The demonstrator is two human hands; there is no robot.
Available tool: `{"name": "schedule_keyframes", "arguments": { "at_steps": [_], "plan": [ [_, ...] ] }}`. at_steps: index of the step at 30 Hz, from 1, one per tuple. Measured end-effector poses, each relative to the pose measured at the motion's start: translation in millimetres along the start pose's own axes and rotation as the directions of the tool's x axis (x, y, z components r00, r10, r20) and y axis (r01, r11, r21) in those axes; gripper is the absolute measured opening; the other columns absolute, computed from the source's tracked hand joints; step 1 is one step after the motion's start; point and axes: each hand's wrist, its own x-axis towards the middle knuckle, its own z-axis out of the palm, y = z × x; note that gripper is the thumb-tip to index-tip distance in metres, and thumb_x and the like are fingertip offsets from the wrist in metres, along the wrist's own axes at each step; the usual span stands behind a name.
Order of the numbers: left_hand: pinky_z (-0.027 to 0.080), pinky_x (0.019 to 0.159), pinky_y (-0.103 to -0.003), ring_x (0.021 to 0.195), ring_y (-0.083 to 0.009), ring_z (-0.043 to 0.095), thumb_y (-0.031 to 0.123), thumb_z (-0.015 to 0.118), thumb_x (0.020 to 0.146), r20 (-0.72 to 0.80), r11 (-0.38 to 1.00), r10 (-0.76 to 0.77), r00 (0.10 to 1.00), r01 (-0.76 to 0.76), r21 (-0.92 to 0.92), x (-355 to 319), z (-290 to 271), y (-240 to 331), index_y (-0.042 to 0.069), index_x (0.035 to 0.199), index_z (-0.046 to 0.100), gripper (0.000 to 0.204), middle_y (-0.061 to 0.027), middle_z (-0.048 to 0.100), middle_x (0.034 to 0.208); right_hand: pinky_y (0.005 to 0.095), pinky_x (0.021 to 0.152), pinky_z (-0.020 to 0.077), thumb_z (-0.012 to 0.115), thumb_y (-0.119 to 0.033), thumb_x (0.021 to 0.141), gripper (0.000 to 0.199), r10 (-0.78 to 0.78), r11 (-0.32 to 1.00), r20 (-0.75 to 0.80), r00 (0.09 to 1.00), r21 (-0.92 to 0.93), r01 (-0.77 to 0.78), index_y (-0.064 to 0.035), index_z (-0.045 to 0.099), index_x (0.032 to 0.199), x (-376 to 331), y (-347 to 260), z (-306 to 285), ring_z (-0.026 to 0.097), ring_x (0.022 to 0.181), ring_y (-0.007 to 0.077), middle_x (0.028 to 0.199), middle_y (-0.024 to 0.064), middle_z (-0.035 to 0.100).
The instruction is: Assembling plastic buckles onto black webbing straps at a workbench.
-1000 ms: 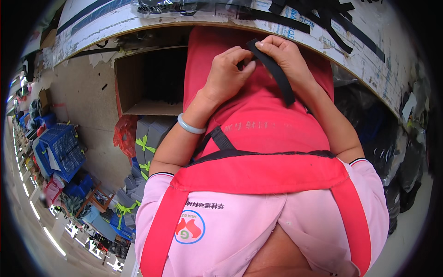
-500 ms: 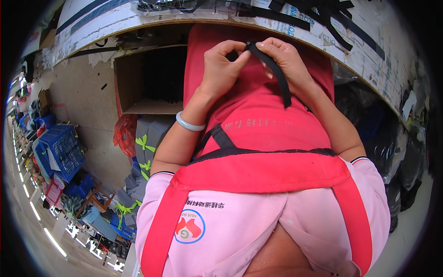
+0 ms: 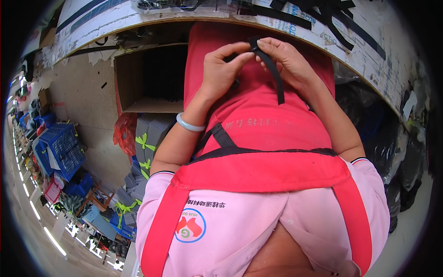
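Both hands meet above the lap of my red apron [image 3: 267, 124], just short of the table edge. Between them is a black strap [image 3: 273, 71], with one loose end hanging down over the apron. My left hand [image 3: 224, 69] pinches the strap's upper end between thumb and fingers, where a small dark piece, perhaps a buckle, sits. My right hand [image 3: 288, 62] grips the strap just beside it with thumb and forefinger. The fingertips cover part of that dark piece, so its shape is unclear.
A worktop [image 3: 175, 18] crosses the far side, with black straps [image 3: 334, 25] lying on it. At the left an open cardboard box [image 3: 150, 107] holds dark items. Bundled grey pieces [image 3: 152, 127] and a blue crate [image 3: 64, 150] stand farther left. Dark plastic bags [image 3: 376, 138] lie right.
Both hands have shifted slightly to the right. More of the strap's upper end now shows above the fingertips, and its hanging end has swung a little left.
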Motion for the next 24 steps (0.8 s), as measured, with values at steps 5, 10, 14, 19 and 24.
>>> {"name": "schedule_keyframes", "arguments": {
  "at_steps": [5, 10, 14, 19, 24],
  "plan": [
    [0.032, 0.037, -0.019, 0.051, -0.008, 0.046, 0.03, 0.062, 0.093, 0.224, 0.717, -0.373, 0.9, 0.433, -0.546, 8.6, -12.9, -4.3, 0.002, 0.109, 0.06, 0.032, -0.0043, 0.056, 0.078, 0.0182, 0.067, 0.0481, 0.066, -0.02, 0.091, 0.019, -0.152, 0.972, -0.101, 0.983, -0.193, 0.131, -0.0047, 0.064, 0.103, -0.9, 7.9, 9.4, 0.059, 0.077, 0.0039, 0.084, -0.0008, 0.064],
    [0.032, 0.037, -0.019, 0.051, -0.0095, 0.047, 0.03, 0.062, 0.093, 0.229, 0.71, -0.435, 0.871, 0.488, -0.508, 8.4, -6.7, 0.4, 0.001, 0.097, 0.059, 0.03, -0.0046, 0.055, 0.075, 0.0187, 0.07, 0.0451, 0.069, -0.015, 0.088, 0.016, -0.321, 0.873, -0.104, 0.941, -0.418, 0.251, -0.0057, 0.068, 0.101, -0.4, 10.6, 7.6, 0.056, 0.079, 0.0033, 0.088, -0.0023, 0.065],
    [0.031, 0.037, -0.02, 0.05, -0.0098, 0.046, 0.027, 0.063, 0.093, 0.316, 0.691, -0.381, 0.869, 0.494, -0.527, 10.5, -7.7, -10.1, 0.001, 0.092, 0.058, 0.027, -0.0045, 0.054, 0.073, 0.0177, 0.069, 0.0448, 0.069, -0.013, 0.087, 0.018, -0.478, 0.734, -0.018, 0.878, -0.557, 0.388, -0.0043, 0.067, 0.102, 3.5, 17.1, -1.0, 0.057, 0.079, 0.0042, 0.082, -0.0026, 0.063],
    [0.031, 0.037, -0.021, 0.046, -0.0087, 0.046, 0.023, 0.064, 0.092, 0.168, 0.778, -0.332, 0.928, 0.37, -0.507, 6.2, -4.0, -6.4, 0.0, 0.088, 0.062, 0.023, -0.0024, 0.055, 0.065, 0.0158, 0.063, 0.0438, 0.067, -0.011, 0.088, 0.016, -0.75, 0.537, 0.122, 0.65, -0.463, 0.706, -0.0027, 0.066, 0.102, -24.6, -18.2, 44.3, 0.057, 0.07, 0.0047, 0.076, -0.0013, 0.061],
    [0.031, 0.037, -0.021, 0.043, -0.005, 0.045, 0.023, 0.067, 0.09, -0.062, 0.924, -0.262, 0.963, 0.232, -0.303, 2.3, 6.0, -2.6, 0.001, 0.094, 0.068, 0.023, -0.0012, 0.059, 0.063, 0.0173, 0.048, 0.0442, 0.064, -0.015, 0.091, 0.013, -0.335, 0.83, -0.093, 0.938, -0.5, 0.247, -0.0026, 0.065, 0.095, -22.4, -20.2, 22.5, 0.053, 0.053, 0.0033, 0.071, -0.0002, 0.06]
  ]
}}
